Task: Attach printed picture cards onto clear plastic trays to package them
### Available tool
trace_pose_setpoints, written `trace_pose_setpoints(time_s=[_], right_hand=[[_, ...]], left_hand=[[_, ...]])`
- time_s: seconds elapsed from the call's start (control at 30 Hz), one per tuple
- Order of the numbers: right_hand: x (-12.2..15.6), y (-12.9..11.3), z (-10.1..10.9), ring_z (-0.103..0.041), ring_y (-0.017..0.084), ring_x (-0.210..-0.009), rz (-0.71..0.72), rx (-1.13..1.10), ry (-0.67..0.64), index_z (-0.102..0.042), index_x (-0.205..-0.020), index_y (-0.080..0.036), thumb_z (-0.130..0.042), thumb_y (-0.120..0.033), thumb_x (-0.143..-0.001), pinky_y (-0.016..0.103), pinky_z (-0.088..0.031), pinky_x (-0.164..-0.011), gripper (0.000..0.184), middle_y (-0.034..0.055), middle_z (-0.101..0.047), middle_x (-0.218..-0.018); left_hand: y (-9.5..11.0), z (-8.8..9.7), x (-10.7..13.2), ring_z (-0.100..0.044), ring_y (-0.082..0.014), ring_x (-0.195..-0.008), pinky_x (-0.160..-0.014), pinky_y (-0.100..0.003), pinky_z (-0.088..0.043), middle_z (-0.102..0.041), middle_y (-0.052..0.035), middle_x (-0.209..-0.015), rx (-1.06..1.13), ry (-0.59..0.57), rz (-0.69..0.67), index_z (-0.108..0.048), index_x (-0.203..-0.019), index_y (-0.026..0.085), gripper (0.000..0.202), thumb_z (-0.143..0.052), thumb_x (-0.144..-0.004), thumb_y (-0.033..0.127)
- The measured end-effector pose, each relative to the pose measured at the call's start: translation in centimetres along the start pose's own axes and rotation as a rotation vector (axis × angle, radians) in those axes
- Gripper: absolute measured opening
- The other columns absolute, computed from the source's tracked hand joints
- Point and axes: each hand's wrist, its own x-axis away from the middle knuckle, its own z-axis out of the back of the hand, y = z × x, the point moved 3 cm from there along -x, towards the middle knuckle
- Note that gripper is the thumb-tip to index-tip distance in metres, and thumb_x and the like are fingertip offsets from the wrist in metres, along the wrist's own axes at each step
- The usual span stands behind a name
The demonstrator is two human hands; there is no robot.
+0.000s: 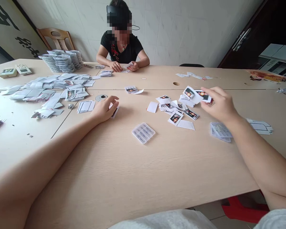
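Observation:
My left hand [105, 109] rests low over the table with its fingers curled around a small printed card [115, 112], whose edge shows beneath them. Raised at the right, my right hand [218, 101] pinches a few printed cards [192, 94] with dark pictures on white. Below those cards lies a loose heap of similar cards and white slips [175, 117]. Between my arms sits a clear plastic case [143, 133] with several compartments, flat on the table. A small stack of clear cases [220, 132] lies beside my right forearm.
A co-worker [122, 47] across the table handles white papers. Packed bags [62, 62] stand piled at the far left, before a wide heap of white packets [50, 86]. Also there are a tape roll [101, 97], two calculators [23, 69] and white labels [261, 126].

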Motion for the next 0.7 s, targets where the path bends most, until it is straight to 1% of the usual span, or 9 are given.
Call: trace_pose_setpoints(time_s=[0.07, 0.13, 0.2, 0.27, 0.33, 0.4, 0.53, 0.6, 0.7], right_hand=[[-0.1, -2.3, -1.2, -0.061, 0.022, -0.086, -0.055, -0.121, 0.035, -0.061, -0.12, -0.015, -0.059, -0.019, -0.074, 0.035, -0.052, -0.076, 0.046, 0.0106, -0.061, -0.106], [-0.5, -4.9, -2.8, -0.061, 0.022, -0.09, -0.067, -0.291, 0.001, -0.058, -0.124, -0.017, -0.06, -0.019, -0.074, 0.034, -0.054, -0.072, 0.05, 0.0101, -0.06, -0.107], [-1.2, -7.8, -4.2, -0.06, 0.022, -0.092, -0.015, -0.397, -0.007, -0.058, -0.124, -0.019, -0.06, -0.019, -0.075, 0.033, -0.055, -0.072, 0.049, 0.0092, -0.06, -0.106], [-2.2, -10.4, -5.5, -0.061, 0.02, -0.086, 0.056, -0.451, -0.051, -0.058, -0.125, -0.02, -0.059, -0.018, -0.076, 0.032, -0.055, -0.071, 0.049, 0.0092, -0.06, -0.105], [-3.0, -12.4, -6.8, -0.059, 0.018, -0.077, 0.097, -0.489, -0.087, -0.058, -0.126, -0.02, -0.058, -0.017, -0.076, 0.031, -0.054, -0.068, 0.05, 0.0096, -0.06, -0.105], [-3.4, -13.8, -8.0, -0.059, 0.018, -0.078, 0.067, -0.57, -0.105, -0.057, -0.127, -0.019, -0.059, -0.018, -0.076, 0.031, -0.054, -0.066, 0.052, 0.0104, -0.059, -0.105], [-2.6, -14.8, -10.7, -0.061, 0.021, -0.095, -0.185, -0.989, -0.255, -0.055, -0.13, -0.016, -0.063, -0.029, -0.076, 0.032, -0.055, -0.075, 0.056, 0.0117, -0.058, -0.115], [-1.8, -14.7, -12.1, -0.061, 0.022, -0.102, -0.391, -1.231, -0.381, -0.057, -0.128, -0.018, -0.062, -0.037, -0.079, 0.034, -0.054, -0.081, 0.053, 0.0098, -0.06, -0.118], [-1.3, -14.3, -13.2, -0.061, 0.022, -0.104, -0.63, -1.395, -0.422, -0.064, -0.117, -0.019, -0.065, -0.041, -0.077, 0.034, -0.054, -0.082, 0.045, 0.0069, -0.066, -0.112]], left_hand=[[1.3, 0.2, -0.1, -0.062, -0.0198, -0.091, -0.076, -0.032, -0.048, -0.067, -0.0074, -0.098, 0.182, 0.171, 0.132, -0.047, -0.12, 0.02, 0.04, -0.035, -0.091, 0.045], [3.4, -0.2, -0.5, -0.061, -0.0181, -0.093, -0.075, -0.031, -0.049, -0.065, -0.0076, -0.103, 0.338, 0.218, 0.151, -0.044, -0.121, 0.021, 0.039, -0.037, -0.091, 0.045], [5.7, -0.9, -1.1, -0.061, -0.0178, -0.096, -0.074, -0.03, -0.05, -0.063, -0.0072, -0.109, 0.46, 0.119, 0.122, -0.045, -0.121, 0.023, 0.039, -0.039, -0.089, 0.045], [7.3, -1.8, -1.6, -0.06, -0.0185, -0.096, -0.071, -0.031, -0.05, -0.061, -0.0078, -0.114, 0.565, -0.003, 0.19, -0.043, -0.126, 0.024, 0.042, -0.042, -0.088, 0.042], [8.2, -2.5, -1.7, -0.059, -0.0192, -0.098, -0.073, -0.033, -0.05, -0.06, -0.0083, -0.118, 0.648, -0.087, 0.264, -0.043, -0.128, 0.022, 0.044, -0.045, -0.085, 0.033], [8.3, -3.0, -1.6, -0.059, -0.0202, -0.099, -0.074, -0.034, -0.049, -0.06, -0.0081, -0.118, 0.685, -0.086, 0.271, -0.049, -0.122, 0.021, 0.042, -0.05, -0.08, 0.026], [7.6, -3.8, -0.9, -0.061, -0.0198, -0.091, -0.078, -0.036, -0.049, -0.066, -0.0051, -0.098, 0.626, 0.017, 0.207, -0.056, -0.092, 0.019, 0.017, -0.057, -0.077, 0.026], [7.2, -4.2, -0.6, -0.062, -0.0189, -0.083, -0.075, -0.036, -0.049, -0.066, -0.0039, -0.09, 0.615, 0.031, 0.209, -0.055, -0.086, 0.019, 0.013, -0.057, -0.078, 0.029], [7.0, -4.5, -0.4, -0.062, -0.0186, -0.083, -0.073, -0.035, -0.049, -0.065, -0.0034, -0.088, 0.596, 0.047, 0.187, -0.055, -0.084, 0.019, 0.012, -0.06, -0.078, 0.029]])
